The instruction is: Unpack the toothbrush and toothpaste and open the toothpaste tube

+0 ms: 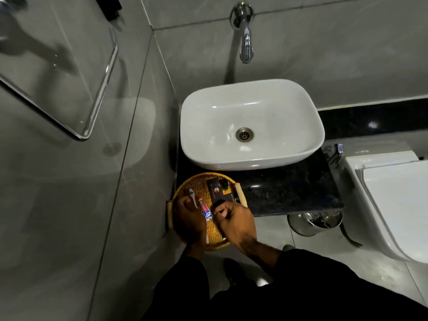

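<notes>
A white toothbrush (192, 195) lies in the round woven tray (184, 189) on the dark counter. Its head sticks out beyond my left hand (188, 220), whose curled fingers cover the handle. A small red, white and blue toothpaste tube (205, 209) rests in the tray between my two hands, its cap end hidden near my fingers. My right hand (235, 222) pinches the near end of a dark carton (215, 189) lying in the middle of the tray.
A white basin (251, 122) stands behind the tray under a chrome wall tap (245, 40). A small dark bottle (224, 183) sits at the tray's far edge. A glass partition is on the left; a steel bin (312, 222) and a toilet (393, 200) are on the right.
</notes>
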### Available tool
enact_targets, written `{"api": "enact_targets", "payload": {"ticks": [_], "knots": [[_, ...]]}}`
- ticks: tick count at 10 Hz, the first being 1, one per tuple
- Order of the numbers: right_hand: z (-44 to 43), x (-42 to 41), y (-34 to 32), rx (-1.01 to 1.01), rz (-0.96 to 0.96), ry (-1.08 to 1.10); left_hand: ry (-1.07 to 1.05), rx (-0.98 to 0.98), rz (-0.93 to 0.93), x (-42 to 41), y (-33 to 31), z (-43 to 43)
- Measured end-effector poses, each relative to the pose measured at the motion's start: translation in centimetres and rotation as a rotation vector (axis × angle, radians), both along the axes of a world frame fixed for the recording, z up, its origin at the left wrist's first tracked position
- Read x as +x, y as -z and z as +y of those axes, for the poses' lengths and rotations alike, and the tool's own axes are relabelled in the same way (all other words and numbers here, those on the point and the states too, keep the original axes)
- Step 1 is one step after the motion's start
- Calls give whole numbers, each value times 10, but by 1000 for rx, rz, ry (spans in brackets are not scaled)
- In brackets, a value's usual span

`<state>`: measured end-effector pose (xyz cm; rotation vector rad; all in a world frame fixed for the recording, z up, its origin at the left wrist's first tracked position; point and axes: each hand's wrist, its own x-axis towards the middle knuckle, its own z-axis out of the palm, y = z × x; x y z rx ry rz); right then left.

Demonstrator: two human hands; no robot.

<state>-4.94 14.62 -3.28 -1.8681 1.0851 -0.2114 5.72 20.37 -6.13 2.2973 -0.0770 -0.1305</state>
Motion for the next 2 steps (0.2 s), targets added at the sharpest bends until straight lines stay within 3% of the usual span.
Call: {"api": "enact_targets", "payload": {"ticks": [1,2], "knots": [[-19,-8,-3,-170,-105,-74,168,42,-283,-8,-3,8],[-37,-15,-11,-342,-253,-157,453,156,-374,-22,-22,6]]}}
